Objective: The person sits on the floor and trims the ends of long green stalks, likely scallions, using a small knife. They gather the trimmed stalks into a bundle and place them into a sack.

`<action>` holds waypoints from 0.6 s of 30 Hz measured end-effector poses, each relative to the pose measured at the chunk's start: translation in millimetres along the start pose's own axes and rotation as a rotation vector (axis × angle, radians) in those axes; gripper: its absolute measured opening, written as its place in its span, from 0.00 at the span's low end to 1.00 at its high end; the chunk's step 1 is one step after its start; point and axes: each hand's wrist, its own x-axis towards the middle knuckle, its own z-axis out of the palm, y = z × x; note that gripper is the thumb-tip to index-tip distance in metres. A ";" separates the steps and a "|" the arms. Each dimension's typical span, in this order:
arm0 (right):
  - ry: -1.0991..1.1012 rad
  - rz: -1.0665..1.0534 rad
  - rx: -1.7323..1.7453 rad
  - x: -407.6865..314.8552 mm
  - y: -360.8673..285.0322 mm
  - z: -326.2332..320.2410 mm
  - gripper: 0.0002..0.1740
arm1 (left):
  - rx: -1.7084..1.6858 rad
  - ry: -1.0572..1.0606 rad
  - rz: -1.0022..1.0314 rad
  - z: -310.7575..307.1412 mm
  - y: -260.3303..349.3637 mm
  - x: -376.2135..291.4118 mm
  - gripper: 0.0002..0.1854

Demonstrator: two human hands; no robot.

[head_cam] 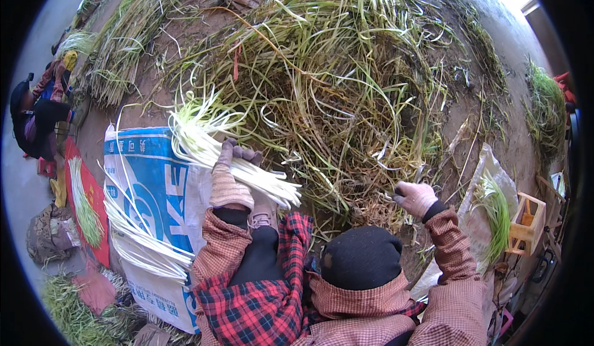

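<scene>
My left hand [235, 158], in a soiled glove, is closed around a bunch of trimmed, white-stemmed leafy greens [264, 179] that look like garlic chives. Their stem ends point right and the pale leaves fan out up and to the left. My right hand [416, 199], also gloved, is to the right with its fingers curled, low over the loose plant litter [371, 202]. A small pale scrap shows at its fingertips; whether it is gripped is unclear. A large heap of long, tangled green plants [334, 67] lies in front of me.
A blue-and-white woven sack [153, 146] at left carries white stems [144, 248]. Further left are a red sheet [88, 197] bearing a bunch and another person [39, 114] at work. On the right lie a pale sack [482, 179] with greens [496, 216] and a wooden stool [526, 223].
</scene>
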 end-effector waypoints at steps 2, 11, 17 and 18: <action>-0.031 -0.089 0.191 11.6 -25.9 -12.3 0.14 | -0.047 -0.054 -0.011 1.4 -2.9 0.6 0.08; -0.779 -0.174 1.157 78.2 -140.5 20.0 0.18 | -0.114 -0.063 0.027 11.1 -9.1 -0.2 0.07; -0.743 -0.087 1.518 46.8 -141.1 30.0 0.14 | -0.120 -0.019 0.006 7.5 -15.7 6.0 0.07; -0.751 -0.022 1.513 42.9 -139.1 27.4 0.14 | -0.124 -0.015 0.003 7.0 -16.3 6.3 0.07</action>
